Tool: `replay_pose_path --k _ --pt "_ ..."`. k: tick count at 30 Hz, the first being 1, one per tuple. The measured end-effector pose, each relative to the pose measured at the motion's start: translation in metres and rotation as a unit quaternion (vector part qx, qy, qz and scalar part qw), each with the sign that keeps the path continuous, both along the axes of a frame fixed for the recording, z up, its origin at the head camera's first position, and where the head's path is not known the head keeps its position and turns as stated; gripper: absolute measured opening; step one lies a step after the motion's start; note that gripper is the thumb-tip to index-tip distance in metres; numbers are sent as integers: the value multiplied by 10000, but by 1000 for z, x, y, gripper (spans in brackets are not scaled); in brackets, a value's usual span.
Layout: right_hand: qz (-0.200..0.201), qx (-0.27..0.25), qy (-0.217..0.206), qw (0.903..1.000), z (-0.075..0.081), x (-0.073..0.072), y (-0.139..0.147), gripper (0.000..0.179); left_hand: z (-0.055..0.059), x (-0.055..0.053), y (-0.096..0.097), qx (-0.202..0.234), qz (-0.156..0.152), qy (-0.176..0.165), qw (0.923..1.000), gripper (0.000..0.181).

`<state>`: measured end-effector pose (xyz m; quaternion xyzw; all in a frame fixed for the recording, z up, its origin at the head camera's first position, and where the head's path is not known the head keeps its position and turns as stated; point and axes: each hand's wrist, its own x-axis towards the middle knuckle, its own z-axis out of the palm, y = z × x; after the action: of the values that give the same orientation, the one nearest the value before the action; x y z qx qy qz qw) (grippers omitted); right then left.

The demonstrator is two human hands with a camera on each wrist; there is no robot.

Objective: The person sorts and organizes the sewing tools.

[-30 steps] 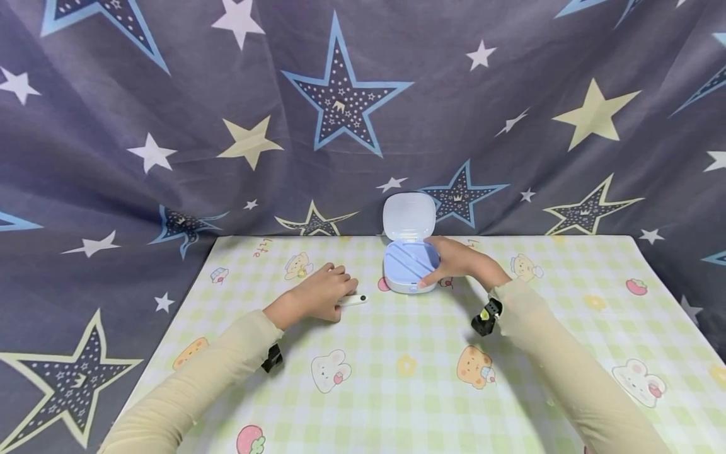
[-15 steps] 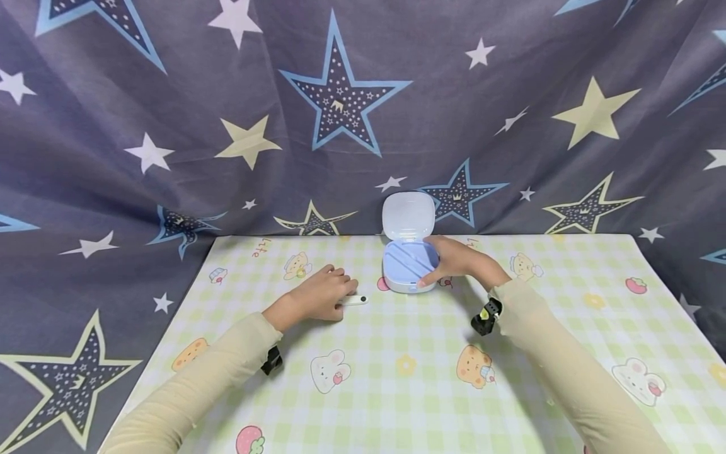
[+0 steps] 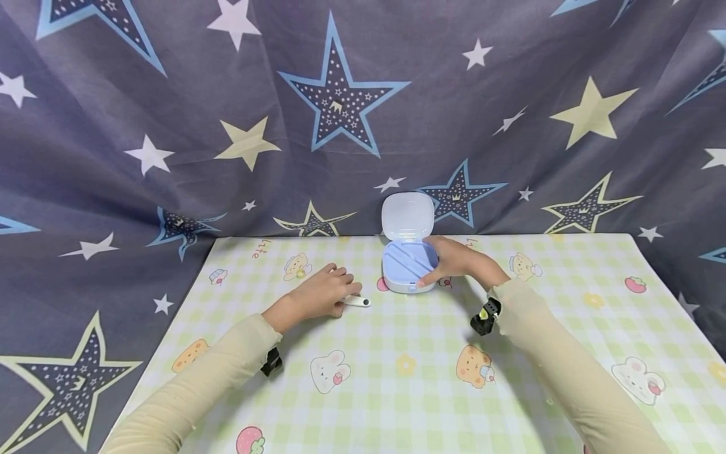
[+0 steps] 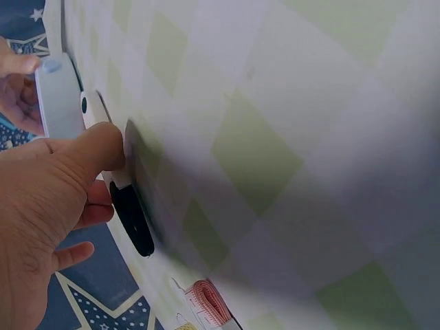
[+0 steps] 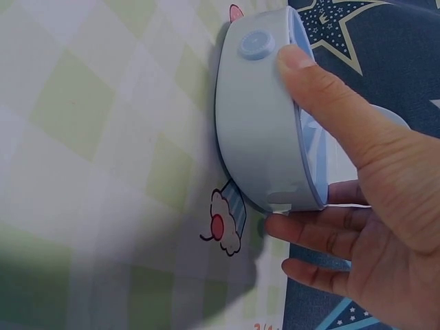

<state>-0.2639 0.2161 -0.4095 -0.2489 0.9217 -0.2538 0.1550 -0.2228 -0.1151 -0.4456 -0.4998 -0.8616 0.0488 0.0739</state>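
My left hand [image 3: 323, 293] pinches a slim white-and-black tool [image 3: 357, 302] close over the tablecloth. In the left wrist view the tool's white handle [image 4: 91, 105] has a dark hole at its end, and its black end [image 4: 132, 218] sticks out past my thumb; its exact kind does not show. To the right stands a pale blue and white box [image 3: 409, 265], its translucent hinged lid [image 3: 408, 215] raised. My right hand [image 3: 454, 260] grips the box's right side, thumb on the front rim near a round button [image 5: 257, 45], fingers at the far side.
A green-and-white checked tablecloth [image 3: 391, 391] printed with cartoon animals and fruit covers the table. Right behind its back edge hangs a dark curtain [image 3: 198, 82] with stars. A black wrist camera [image 3: 484, 318] hangs at my right wrist, another [image 3: 273, 360] at my left.
My left hand has shifted slightly right, and the tool's white end has turned a little downward. My right hand stays on the box, lid still raised.
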Motion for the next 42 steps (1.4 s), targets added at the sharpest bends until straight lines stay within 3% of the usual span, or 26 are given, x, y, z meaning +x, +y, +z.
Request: replay_pose_path --k 7,20,27,33,42 --pt "-18 57 -8 10000 0 0 2 110 3 -5 7 210 -174 298 9992 35" --pt "37 36 65 10000 -3 -3 6 107 40 -31 41 539 -353 1003 9929 37" --pt "59 -149 45 9999 -8 -5 9 104 51 -41 68 226 -282 1262 9913 37" --pt "-77 -163 -154 9997 -13 -8 11 112 53 -46 88 -118 -241 1238 9919 32" --pt "188 -227 -93 9995 -10 -10 11 108 57 -50 103 -347 -364 1212 9914 27"
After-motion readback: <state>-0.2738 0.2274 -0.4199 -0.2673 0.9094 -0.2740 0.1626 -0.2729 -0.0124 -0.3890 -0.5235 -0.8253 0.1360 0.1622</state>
